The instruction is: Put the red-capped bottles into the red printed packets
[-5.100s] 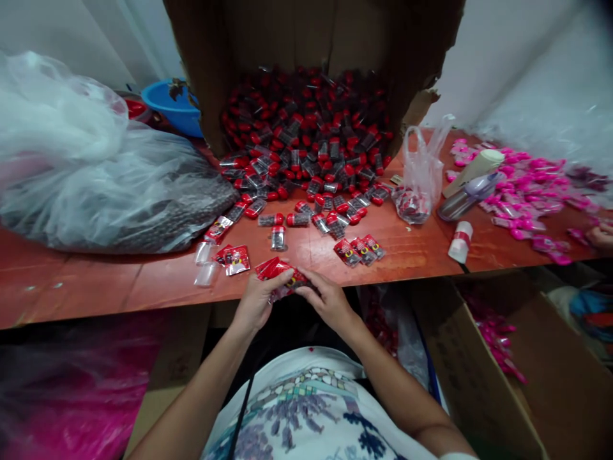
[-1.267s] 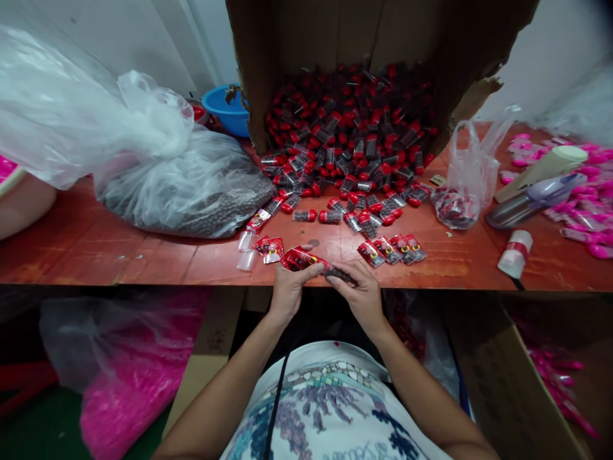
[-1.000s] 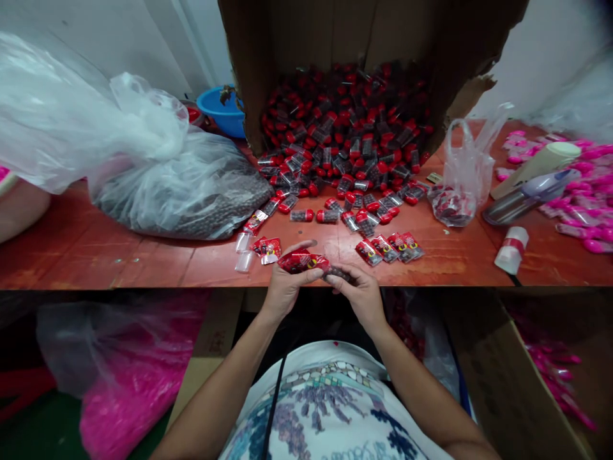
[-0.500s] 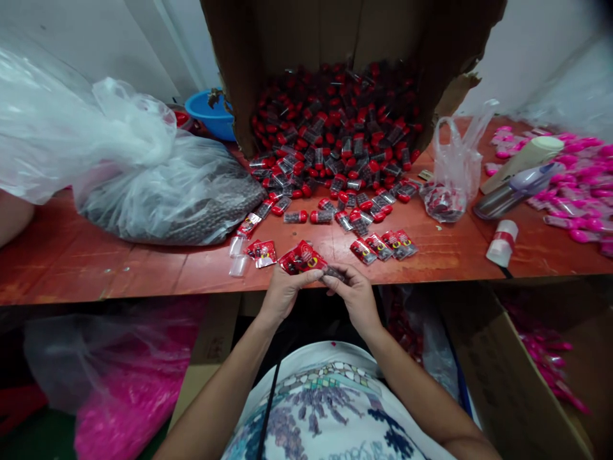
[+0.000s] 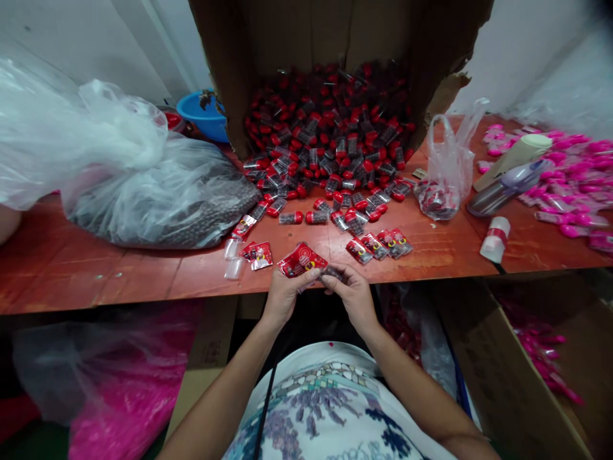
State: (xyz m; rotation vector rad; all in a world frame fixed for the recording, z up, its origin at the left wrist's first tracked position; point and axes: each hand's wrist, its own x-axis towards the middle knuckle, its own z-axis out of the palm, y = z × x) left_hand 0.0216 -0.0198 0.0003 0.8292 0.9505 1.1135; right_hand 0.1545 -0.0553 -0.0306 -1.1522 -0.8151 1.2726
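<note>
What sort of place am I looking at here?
Most likely a small packing workshop. A big cardboard box holding a heap of red-capped tubes opens onto a long red table, where small red sachets lie in a row, and the left hand grips red packaging.

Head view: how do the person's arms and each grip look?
Left grip and right grip are hands without gloves. Forearms are uncovered, no watch visible. The white top has purple and dark-blue prints; a thin black cord crosses it.
</note>
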